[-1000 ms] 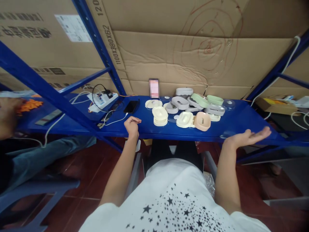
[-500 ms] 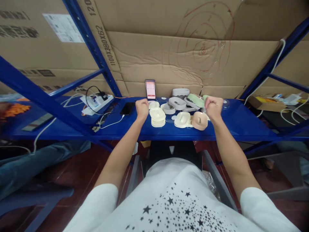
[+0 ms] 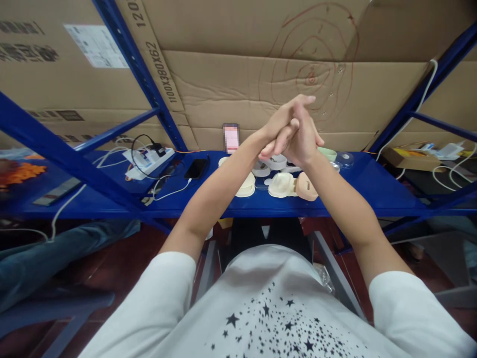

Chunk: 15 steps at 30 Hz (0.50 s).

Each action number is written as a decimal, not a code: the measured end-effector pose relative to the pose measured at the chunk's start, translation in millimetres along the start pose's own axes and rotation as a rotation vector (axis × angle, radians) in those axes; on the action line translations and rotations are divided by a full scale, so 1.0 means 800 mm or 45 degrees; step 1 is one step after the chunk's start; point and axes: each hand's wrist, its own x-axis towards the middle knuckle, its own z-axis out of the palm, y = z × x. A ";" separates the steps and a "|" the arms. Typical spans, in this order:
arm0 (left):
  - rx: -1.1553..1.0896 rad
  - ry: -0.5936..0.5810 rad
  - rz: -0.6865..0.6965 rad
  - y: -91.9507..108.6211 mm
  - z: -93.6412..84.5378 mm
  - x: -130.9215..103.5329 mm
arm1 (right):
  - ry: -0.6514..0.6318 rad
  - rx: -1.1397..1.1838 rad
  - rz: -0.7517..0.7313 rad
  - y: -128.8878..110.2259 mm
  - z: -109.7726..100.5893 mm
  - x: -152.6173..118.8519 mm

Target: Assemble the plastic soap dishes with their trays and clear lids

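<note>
My left hand (image 3: 283, 119) and my right hand (image 3: 302, 141) are crossed together above the back of the blue shelf, palm against palm. Their fingers look stretched out and partly overlap, so some are hidden; no object shows in either one. Below and behind them lie several oval soap-box-like plastic parts, largely covered by my hands and forearms. In front sit a cream part (image 3: 281, 185) and a beige part (image 3: 307, 187) with a slot. Beside my left forearm is another cream part (image 3: 246, 188). Grey parts (image 3: 261, 169) and a green part (image 3: 328, 153) show around my hands.
A phone with a lit screen (image 3: 231, 138) leans against the cardboard. Farther left, a dark phone (image 3: 196, 168) is plugged into a white cable near a power strip (image 3: 149, 161). Blue shelf posts (image 3: 137, 64) flank the workplace. A clear round lid (image 3: 345, 159) lies at right.
Both hands were fists held apart over the shelf. They have come together in the middle, risen, and their fingers have stretched out. The plastic parts appear unmoved.
</note>
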 end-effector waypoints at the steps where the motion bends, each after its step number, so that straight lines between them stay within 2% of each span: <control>1: -0.005 -0.042 -0.005 0.011 0.005 0.001 | 0.070 -0.002 -0.029 -0.004 0.001 0.004; 4: 0.006 -0.184 -0.016 0.050 0.022 -0.007 | 0.256 0.030 -0.104 -0.003 0.005 0.012; 8: 0.028 -0.362 0.003 0.096 0.047 -0.025 | 0.396 0.048 -0.163 0.006 0.001 0.014; 11: 0.020 -0.417 -0.065 0.106 0.059 -0.033 | 0.371 0.017 -0.125 0.008 -0.011 0.011; 15: 0.145 -0.351 -0.065 0.100 0.066 -0.041 | 0.421 0.011 -0.127 0.006 -0.026 0.020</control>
